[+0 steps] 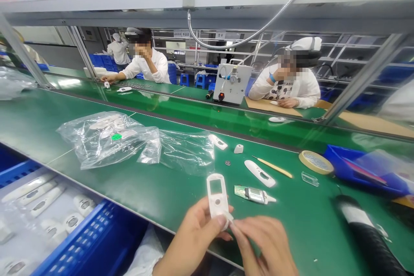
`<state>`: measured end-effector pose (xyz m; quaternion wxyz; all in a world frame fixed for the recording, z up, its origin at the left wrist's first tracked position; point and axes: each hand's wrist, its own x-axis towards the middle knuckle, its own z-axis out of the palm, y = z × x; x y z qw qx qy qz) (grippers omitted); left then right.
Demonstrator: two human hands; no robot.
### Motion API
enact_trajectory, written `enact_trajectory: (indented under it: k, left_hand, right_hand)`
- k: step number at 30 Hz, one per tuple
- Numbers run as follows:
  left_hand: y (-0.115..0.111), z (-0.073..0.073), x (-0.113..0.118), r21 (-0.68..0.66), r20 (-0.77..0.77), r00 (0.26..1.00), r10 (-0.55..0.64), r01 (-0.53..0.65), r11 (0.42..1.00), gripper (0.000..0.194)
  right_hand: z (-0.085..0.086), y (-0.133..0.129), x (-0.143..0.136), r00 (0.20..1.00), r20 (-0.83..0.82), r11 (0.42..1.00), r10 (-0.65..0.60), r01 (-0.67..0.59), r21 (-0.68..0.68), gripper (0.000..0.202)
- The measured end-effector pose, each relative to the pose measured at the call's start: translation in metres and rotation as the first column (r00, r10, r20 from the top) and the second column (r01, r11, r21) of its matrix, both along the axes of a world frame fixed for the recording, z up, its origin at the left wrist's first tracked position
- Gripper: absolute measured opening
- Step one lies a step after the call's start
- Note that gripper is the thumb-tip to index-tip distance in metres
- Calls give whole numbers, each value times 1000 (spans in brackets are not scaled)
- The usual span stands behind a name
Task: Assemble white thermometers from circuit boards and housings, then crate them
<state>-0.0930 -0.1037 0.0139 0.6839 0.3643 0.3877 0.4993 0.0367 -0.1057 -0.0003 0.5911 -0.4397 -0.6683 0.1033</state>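
My left hand [198,229] grips a white plastic housing [212,200] with a rectangular window and a round hole, held up over the green bench. The fingers of my right hand [263,241] are pinched at the lower end of that housing, by a small whitish bit; what exactly they hold is hidden. Just beyond lies a circuit board with a display and a pointed tip [254,194]. Behind it are a white shell half [259,173], a yellow-handled pick [274,167], a small white cap [238,149], a coin-like disc [227,163] and another white shell piece [218,142].
Clear plastic bags [110,151] spread over the bench at left. A blue crate [80,237] of white shells stands lower left. On the right are a tape roll [316,162], a clear plastic piece [309,179], a blue bin [352,164] and a black-handled tool [365,233]. Co-workers sit opposite.
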Motion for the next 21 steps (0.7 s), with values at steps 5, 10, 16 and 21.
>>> enact_trajectory:
  k: [5, 10, 16, 21]
  left_hand:
    - [-1, -1, 2, 65, -17, 999, -44, 45, 997, 22]
    - [-2, -2, 3, 74, -40, 997, -67, 70, 995, 28]
    - [-1, -4, 3, 84, -30, 997, -73, 75, 994, 32]
    - [1, -3, 3, 77, -29, 997, -77, 79, 994, 36]
  right_hand:
    - [2, 8, -2, 963, -255, 910, 92, -185, -371, 15]
    - [-2, 10, 1, 944, -293, 821, 149, -283, -495, 19]
    - [-4, 13, -2, 948, -289, 819, 133, -269, -507, 19]
    - [-8, 14, -4, 959, -270, 849, 82, -208, -485, 18]
